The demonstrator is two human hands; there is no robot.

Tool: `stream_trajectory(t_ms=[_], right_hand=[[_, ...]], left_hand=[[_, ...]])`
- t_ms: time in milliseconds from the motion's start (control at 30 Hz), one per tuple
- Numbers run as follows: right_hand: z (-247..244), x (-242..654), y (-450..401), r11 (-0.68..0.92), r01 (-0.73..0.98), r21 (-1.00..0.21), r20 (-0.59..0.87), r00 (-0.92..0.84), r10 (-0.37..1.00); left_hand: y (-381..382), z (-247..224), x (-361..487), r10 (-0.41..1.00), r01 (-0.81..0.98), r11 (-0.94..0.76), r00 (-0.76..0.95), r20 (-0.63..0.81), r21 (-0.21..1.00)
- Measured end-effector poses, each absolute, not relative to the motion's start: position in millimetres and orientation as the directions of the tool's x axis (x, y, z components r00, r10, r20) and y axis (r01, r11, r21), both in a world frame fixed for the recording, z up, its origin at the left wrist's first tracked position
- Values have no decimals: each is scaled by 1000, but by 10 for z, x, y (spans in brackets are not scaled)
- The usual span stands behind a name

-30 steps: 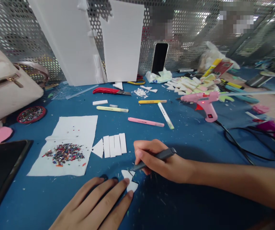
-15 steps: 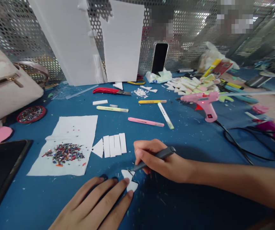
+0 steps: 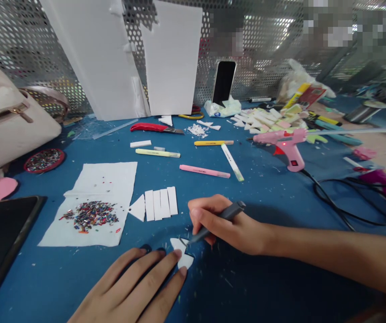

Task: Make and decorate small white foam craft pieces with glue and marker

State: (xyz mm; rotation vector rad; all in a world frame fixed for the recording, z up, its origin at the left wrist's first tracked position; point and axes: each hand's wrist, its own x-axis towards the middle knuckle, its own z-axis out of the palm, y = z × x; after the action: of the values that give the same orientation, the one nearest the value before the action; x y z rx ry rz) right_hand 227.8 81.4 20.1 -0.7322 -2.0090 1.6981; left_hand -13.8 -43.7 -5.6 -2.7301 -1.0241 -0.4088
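Observation:
My right hand (image 3: 221, 224) grips a dark grey pen (image 3: 231, 211) whose tip rests at the upper part of a small white cut-out piece (image 3: 185, 261), where a dark line shows. Flat on the blue table, my left hand (image 3: 139, 285) has its fingers stretched out, two fingertips pressing the left edge of that cut-out. Just beyond lie several white strips (image 3: 161, 204) side by side, with a white triangle (image 3: 138, 208) bearing a black dot at their left end. To the left, a white sheet (image 3: 108, 177) carries a heap of small colourful beads (image 3: 93, 215).
Pink (image 3: 204, 171), yellow (image 3: 214, 143) and pale markers lie mid-table, behind them a red utility knife (image 3: 152, 128). A pink glue gun (image 3: 288, 146) with its cable stands right. White boards (image 3: 174, 58) and a phone (image 3: 224, 83) stand at the back; another phone (image 3: 7, 242) lies left.
The pen has shifted slightly, its tip moving a little down and right on the white cut-out. My left hand stays in place.

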Motion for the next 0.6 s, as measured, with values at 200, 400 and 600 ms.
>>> stream_trajectory(t_ms=[200, 400, 600], right_hand=[[192, 2279, 815, 120, 133, -984, -32, -788, 614], [198, 2276, 818, 135, 156, -979, -35, -772, 634], [196, 2280, 816, 122, 147, -982, -35, -766, 642]], left_hand=[[-436, -50, -150, 609, 658, -748, 731, 309, -83], [-435, -39, -155, 611, 658, -747, 736, 291, -96], [-433, -52, -171, 597, 645, -757, 748, 290, -104]])
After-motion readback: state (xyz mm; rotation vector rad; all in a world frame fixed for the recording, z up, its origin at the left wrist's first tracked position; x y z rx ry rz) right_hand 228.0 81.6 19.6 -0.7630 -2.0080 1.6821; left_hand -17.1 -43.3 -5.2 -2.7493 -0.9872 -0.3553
